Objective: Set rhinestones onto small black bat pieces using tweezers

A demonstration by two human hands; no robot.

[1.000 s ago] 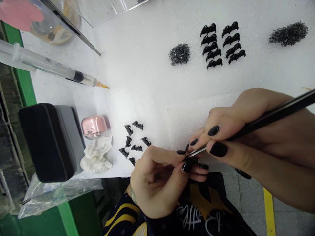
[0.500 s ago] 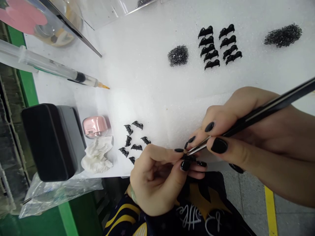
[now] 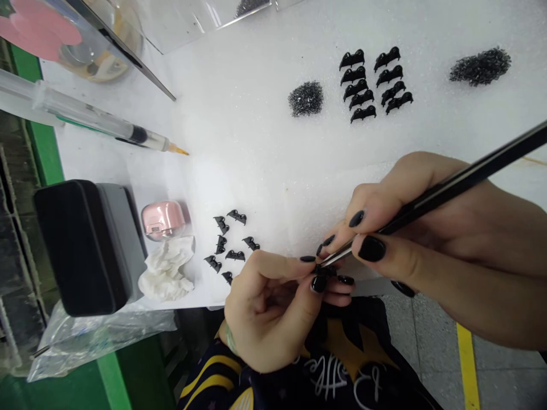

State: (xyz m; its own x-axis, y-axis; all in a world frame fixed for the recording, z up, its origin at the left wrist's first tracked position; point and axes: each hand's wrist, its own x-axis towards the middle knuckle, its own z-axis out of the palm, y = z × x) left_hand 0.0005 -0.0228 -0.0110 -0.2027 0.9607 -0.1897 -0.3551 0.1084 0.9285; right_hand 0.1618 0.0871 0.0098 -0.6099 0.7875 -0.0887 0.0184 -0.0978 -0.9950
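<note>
My left hand pinches a small black piece between thumb and index finger, near the table's front edge. Most of this piece is hidden by the fingertips. In my right hand is a pair of tweezers, black with bare metal tips. Their tips touch or nearly touch the held piece; whether they grip anything there is too small to tell. Left of my left hand lie several loose black bat-shaped pieces. Farther back, similar black pieces are lined up in two columns.
Piles of tiny black beads and black bits flank the columns on the white foam sheet. Leftward are a syringe, a pointed metal tool, a pink case, crumpled tissue and a black-grey box.
The whole view has shifted slightly, so the pieces and piles at the back appear a little more to the left. Both hands keep their grips, with the tweezer tips still at the held piece.
</note>
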